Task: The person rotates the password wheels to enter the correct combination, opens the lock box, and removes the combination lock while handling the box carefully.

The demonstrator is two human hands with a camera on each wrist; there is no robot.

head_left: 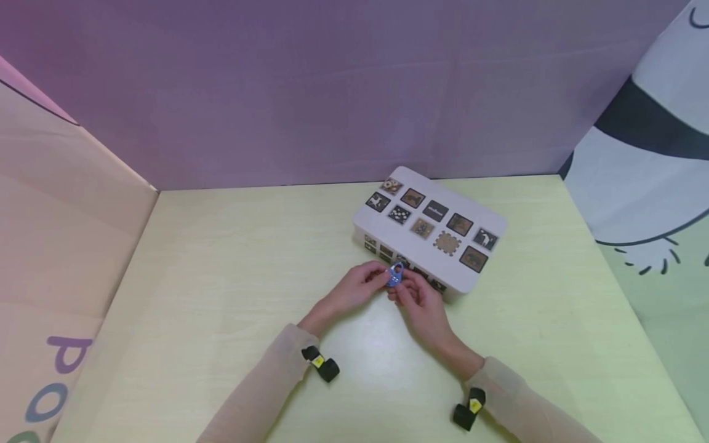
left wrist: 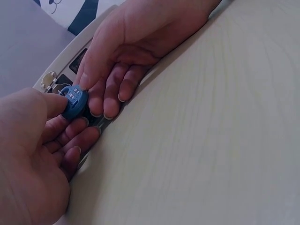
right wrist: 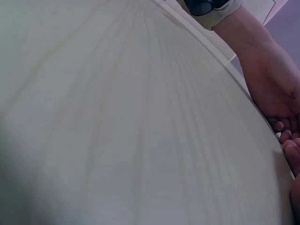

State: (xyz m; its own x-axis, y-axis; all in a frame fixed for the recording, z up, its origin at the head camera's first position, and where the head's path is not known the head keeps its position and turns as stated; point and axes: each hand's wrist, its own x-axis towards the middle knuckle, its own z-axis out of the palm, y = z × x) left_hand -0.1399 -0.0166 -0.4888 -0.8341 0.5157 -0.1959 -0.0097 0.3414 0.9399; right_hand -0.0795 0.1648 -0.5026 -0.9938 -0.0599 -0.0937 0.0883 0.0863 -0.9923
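Observation:
A small blue combination padlock (head_left: 394,275) with white-marked dials is between both hands, at the front side of a white box (head_left: 412,178). My left hand (head_left: 360,287) pinches it from the left, thumb on its face. From the right, the thumb and fingertips of my right hand (head_left: 426,311) pinch its other edge. In the left wrist view the padlock (left wrist: 75,101) shows its dials, beside a metal clasp (left wrist: 48,79) on the box. In the right wrist view my left hand (right wrist: 272,77) shows at the right edge; the padlock is out of sight.
The box carries square dark and tan pictures on its lid and sits askew on a pale wood table (head_left: 221,264). A purple wall panel (head_left: 304,92) stands behind the table, with printed side panels left and right. Each wrist wears a black camera strap (head_left: 321,363).

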